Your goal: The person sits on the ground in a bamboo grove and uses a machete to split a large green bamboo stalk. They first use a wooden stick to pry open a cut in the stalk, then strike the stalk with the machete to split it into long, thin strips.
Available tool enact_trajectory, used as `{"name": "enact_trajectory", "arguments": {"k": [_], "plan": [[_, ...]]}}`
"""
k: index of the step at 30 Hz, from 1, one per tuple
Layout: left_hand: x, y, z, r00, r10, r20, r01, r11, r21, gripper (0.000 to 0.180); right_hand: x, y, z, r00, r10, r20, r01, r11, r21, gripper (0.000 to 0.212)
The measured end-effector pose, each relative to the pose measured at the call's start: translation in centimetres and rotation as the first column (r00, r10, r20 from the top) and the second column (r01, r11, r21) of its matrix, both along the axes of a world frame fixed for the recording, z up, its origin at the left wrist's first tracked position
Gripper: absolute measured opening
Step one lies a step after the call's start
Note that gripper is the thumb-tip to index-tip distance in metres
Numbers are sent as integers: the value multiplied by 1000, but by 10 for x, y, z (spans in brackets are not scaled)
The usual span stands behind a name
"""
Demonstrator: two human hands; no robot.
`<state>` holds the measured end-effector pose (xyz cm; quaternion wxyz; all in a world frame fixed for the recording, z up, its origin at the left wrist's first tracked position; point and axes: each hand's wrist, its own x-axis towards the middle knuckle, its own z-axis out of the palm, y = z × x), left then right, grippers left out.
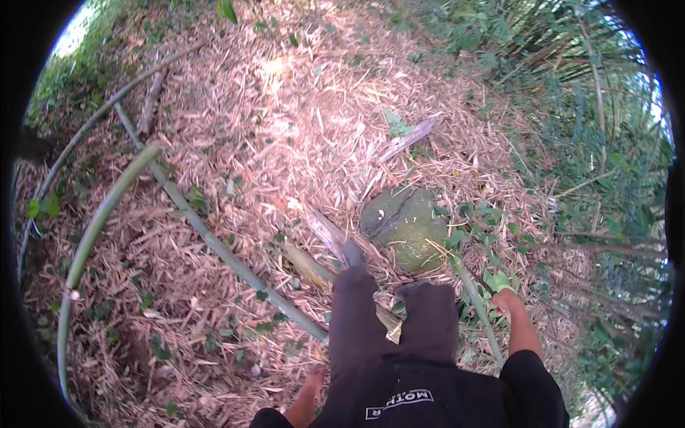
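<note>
Down by the right leg, the right hand (505,299) is gripping a thin green stem (477,310); a mossy rock (407,225) is sitting just ahead, bamboo poles (214,239) crossing the leaf litter (285,107) left; left hand's grip — can't tell.

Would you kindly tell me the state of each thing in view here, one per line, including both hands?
Right hand: in a green glove, down beside a thin green stalk; grip unclear.
Left hand: low by the leg, mostly hidden.
Cut bamboo pole: lying flat across the leaf litter.
Curved bamboo stem: bent in an arc, off the ground.
Mossy stone: half sunk in dry leaves.
Split wood piece: lying loose.
</note>
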<state>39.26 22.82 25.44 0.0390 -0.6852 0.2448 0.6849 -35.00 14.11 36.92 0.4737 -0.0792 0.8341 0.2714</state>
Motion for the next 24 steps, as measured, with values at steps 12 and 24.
{"name": "enact_trajectory", "arguments": {"k": [12,24], "plan": [[-29,-294,71,787,609,-95,-592,703,-394,32,150,-97,13,958,210,195,-134,930,-342,34],[23,-342,-61,705,688,172,-568,692,-445,20,191,-399,-134,872,470,135,-371,815,-444,44]]}}
